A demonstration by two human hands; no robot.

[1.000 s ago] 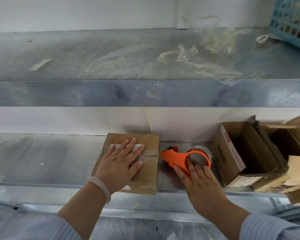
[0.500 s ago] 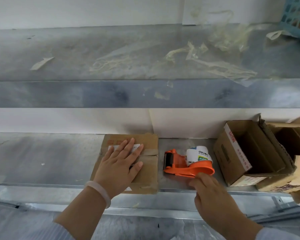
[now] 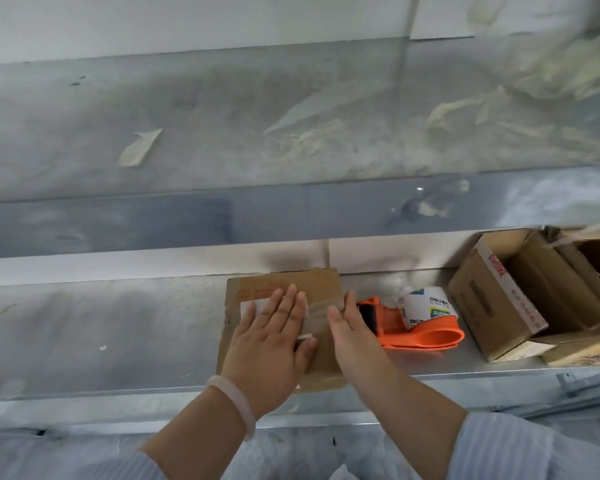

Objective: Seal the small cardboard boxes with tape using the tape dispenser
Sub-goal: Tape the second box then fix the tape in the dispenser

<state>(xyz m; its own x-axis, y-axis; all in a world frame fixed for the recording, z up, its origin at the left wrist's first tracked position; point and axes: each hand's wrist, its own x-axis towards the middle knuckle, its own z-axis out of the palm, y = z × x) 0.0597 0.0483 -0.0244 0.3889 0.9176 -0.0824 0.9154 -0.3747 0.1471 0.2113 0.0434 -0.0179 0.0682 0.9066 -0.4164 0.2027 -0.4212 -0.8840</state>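
Note:
A small closed cardboard box (image 3: 321,287) lies on the lower metal shelf. My left hand (image 3: 274,341) rests flat on its top, fingers spread, over a white label. My right hand (image 3: 352,336) lies open along the box's right side, palm facing left, holding nothing. Just right of it, the orange tape dispenser (image 3: 420,332) with its white tape roll stands free on the shelf.
Open cardboard boxes (image 3: 520,292) crowd the right end of the lower shelf (image 3: 101,327). The upper shelf (image 3: 187,133) overhangs close above, littered with used tape scraps (image 3: 140,151). The shelf's front edge runs just below the box.
My right hand let go of the tape dispenser, which stands on the shelf, and moved left to the box's right side. My left hand stayed flat on the box.

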